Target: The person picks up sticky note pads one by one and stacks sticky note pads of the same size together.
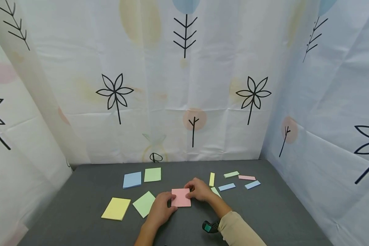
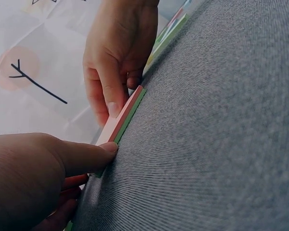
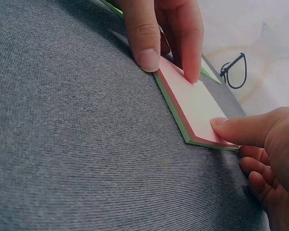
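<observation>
A square pink sticky note pad lies flush on top of a green sticky note pad, whose edge shows beneath it in both wrist views. My left hand pinches the stack at its left side, thumb at the near corner and index finger on the pink top. From the right, my right hand grips the stack's edge with the thumb on top and the other fingers curled below. Partly behind my left hand lies a tilted green pad.
Left on the dark grey table are a yellow pad, a blue pad and another green pad. Several narrow strips, including a yellow one and a pink one, lie right. A black device is near the right sleeve.
</observation>
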The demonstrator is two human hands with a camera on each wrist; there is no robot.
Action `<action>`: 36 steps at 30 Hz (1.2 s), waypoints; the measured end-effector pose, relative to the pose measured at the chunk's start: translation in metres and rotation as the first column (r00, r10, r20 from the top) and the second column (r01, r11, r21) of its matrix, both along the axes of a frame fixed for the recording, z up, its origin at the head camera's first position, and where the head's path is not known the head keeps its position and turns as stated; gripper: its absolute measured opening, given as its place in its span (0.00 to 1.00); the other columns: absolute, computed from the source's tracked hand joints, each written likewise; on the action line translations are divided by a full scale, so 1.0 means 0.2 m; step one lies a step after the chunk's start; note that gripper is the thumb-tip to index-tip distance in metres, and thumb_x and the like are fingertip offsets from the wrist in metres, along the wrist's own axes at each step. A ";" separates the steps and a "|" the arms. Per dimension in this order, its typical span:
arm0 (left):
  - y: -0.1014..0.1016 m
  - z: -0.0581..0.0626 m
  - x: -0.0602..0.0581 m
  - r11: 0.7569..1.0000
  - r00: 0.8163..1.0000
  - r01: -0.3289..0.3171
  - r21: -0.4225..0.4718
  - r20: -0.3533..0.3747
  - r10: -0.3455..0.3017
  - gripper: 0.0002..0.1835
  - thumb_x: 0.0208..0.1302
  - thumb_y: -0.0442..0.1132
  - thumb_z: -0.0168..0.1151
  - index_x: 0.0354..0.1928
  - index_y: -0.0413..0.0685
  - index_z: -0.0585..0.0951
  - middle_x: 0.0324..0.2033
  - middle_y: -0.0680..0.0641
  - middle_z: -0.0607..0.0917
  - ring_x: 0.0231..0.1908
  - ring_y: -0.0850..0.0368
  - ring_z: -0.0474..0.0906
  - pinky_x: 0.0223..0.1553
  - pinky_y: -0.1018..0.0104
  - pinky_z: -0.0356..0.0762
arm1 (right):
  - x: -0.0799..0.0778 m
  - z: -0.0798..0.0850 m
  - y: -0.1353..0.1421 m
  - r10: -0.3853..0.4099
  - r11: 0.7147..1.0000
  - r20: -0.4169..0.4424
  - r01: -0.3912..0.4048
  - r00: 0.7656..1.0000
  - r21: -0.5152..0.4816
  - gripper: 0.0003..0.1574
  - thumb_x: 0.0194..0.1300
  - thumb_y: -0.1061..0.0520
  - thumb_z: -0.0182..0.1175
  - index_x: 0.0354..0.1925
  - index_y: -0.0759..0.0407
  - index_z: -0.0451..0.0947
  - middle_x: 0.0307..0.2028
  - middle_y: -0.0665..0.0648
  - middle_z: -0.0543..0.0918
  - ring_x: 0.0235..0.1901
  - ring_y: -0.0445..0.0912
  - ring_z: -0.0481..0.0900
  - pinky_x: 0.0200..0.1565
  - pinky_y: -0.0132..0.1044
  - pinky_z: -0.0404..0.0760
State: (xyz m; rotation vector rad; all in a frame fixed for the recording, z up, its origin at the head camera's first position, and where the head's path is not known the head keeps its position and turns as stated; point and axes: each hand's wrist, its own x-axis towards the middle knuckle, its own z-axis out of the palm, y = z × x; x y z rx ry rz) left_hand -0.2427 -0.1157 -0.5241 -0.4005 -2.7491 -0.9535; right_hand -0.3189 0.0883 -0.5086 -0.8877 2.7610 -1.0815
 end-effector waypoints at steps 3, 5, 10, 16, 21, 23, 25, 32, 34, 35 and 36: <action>0.00 0.00 0.00 1.000 1.000 -0.002 -0.001 0.014 0.002 0.20 0.51 0.37 0.75 0.47 0.40 0.85 0.51 0.39 0.82 0.56 0.38 0.73 0.57 0.42 0.67 | 0.00 -0.01 0.00 -0.018 1.000 -0.012 0.018 1.000 -0.003 0.17 0.53 0.63 0.72 0.43 0.63 0.85 0.30 0.53 0.73 0.28 0.41 0.68 0.30 0.34 0.69; 0.00 0.00 0.00 1.000 1.000 -0.004 -0.002 0.018 0.004 0.20 0.51 0.37 0.74 0.47 0.40 0.85 0.51 0.39 0.81 0.56 0.38 0.73 0.57 0.41 0.67 | 0.00 -0.03 -0.01 -0.042 0.999 -0.015 0.041 0.999 -0.013 0.19 0.52 0.62 0.72 0.44 0.62 0.84 0.31 0.52 0.73 0.29 0.41 0.68 0.31 0.34 0.69; 0.00 0.00 0.00 1.000 1.000 0.005 0.003 -0.004 -0.005 0.19 0.51 0.36 0.74 0.47 0.38 0.85 0.51 0.38 0.81 0.55 0.37 0.73 0.57 0.41 0.67 | 0.02 -0.05 -0.01 -0.108 0.993 -0.040 0.105 0.993 -0.059 0.22 0.52 0.61 0.73 0.47 0.63 0.82 0.32 0.51 0.74 0.31 0.43 0.70 0.33 0.36 0.71; 0.01 0.00 0.00 1.000 1.000 0.010 0.019 -0.019 -0.010 0.19 0.50 0.35 0.74 0.45 0.37 0.85 0.50 0.38 0.82 0.54 0.37 0.74 0.57 0.42 0.68 | 0.09 -0.06 -0.03 -0.210 0.973 -0.090 0.199 0.973 -0.117 0.21 0.49 0.63 0.73 0.44 0.63 0.82 0.31 0.53 0.75 0.31 0.45 0.72 0.34 0.37 0.73; 0.01 0.00 0.00 1.000 1.000 0.016 0.011 -0.020 -0.015 0.19 0.50 0.35 0.74 0.45 0.38 0.85 0.50 0.38 0.82 0.54 0.37 0.74 0.56 0.41 0.68 | 0.14 -0.06 -0.05 -0.250 0.965 -0.117 0.237 0.961 -0.115 0.21 0.49 0.62 0.73 0.44 0.62 0.83 0.34 0.53 0.78 0.35 0.48 0.74 0.38 0.43 0.74; 0.01 0.00 0.00 1.000 1.000 0.015 0.011 -0.021 -0.015 0.19 0.50 0.35 0.74 0.45 0.38 0.85 0.50 0.38 0.82 0.54 0.38 0.75 0.56 0.42 0.68 | 0.16 -0.06 -0.05 -0.256 0.964 -0.135 0.241 0.957 -0.116 0.21 0.49 0.62 0.73 0.44 0.61 0.83 0.37 0.55 0.80 0.39 0.51 0.75 0.43 0.47 0.74; 0.01 0.00 0.00 1.000 1.000 0.013 0.012 -0.024 -0.012 0.19 0.50 0.35 0.74 0.45 0.38 0.86 0.50 0.38 0.82 0.54 0.38 0.75 0.56 0.42 0.68 | 0.18 -0.06 -0.05 -0.264 0.961 -0.150 0.247 0.953 -0.121 0.22 0.49 0.61 0.73 0.46 0.61 0.83 0.41 0.58 0.82 0.44 0.55 0.75 0.48 0.51 0.73; 0.00 0.00 -0.01 1.000 1.000 0.011 0.003 -0.019 -0.011 0.19 0.50 0.36 0.75 0.46 0.39 0.86 0.50 0.39 0.82 0.54 0.38 0.75 0.56 0.41 0.68 | 0.23 -0.07 -0.04 -0.236 0.968 -0.190 0.213 0.953 -0.132 0.26 0.50 0.59 0.73 0.49 0.64 0.82 0.48 0.65 0.82 0.53 0.64 0.72 0.54 0.63 0.66; 0.00 0.00 -0.01 1.000 1.000 0.013 0.001 -0.020 -0.013 0.19 0.50 0.36 0.75 0.46 0.39 0.86 0.50 0.39 0.82 0.54 0.38 0.75 0.56 0.42 0.68 | 0.24 -0.08 -0.04 -0.235 0.968 -0.183 0.214 0.955 -0.129 0.25 0.52 0.57 0.73 0.49 0.63 0.82 0.50 0.66 0.81 0.55 0.66 0.71 0.54 0.66 0.65; 0.00 -0.01 -0.01 1.000 1.000 0.013 0.000 -0.020 -0.013 0.19 0.50 0.36 0.75 0.46 0.39 0.86 0.50 0.39 0.82 0.54 0.38 0.75 0.56 0.42 0.68 | 0.25 -0.08 -0.04 -0.237 0.968 -0.175 0.217 0.956 -0.129 0.25 0.52 0.56 0.72 0.49 0.63 0.82 0.50 0.67 0.80 0.57 0.66 0.70 0.53 0.67 0.64; 0.00 -0.01 -0.01 1.000 1.000 0.014 -0.002 -0.019 -0.014 0.19 0.50 0.37 0.75 0.46 0.39 0.86 0.50 0.39 0.82 0.54 0.38 0.75 0.56 0.42 0.68 | 0.25 -0.08 -0.04 -0.238 0.967 -0.165 0.217 0.957 -0.133 0.24 0.53 0.56 0.71 0.49 0.63 0.82 0.51 0.67 0.80 0.58 0.67 0.69 0.53 0.69 0.63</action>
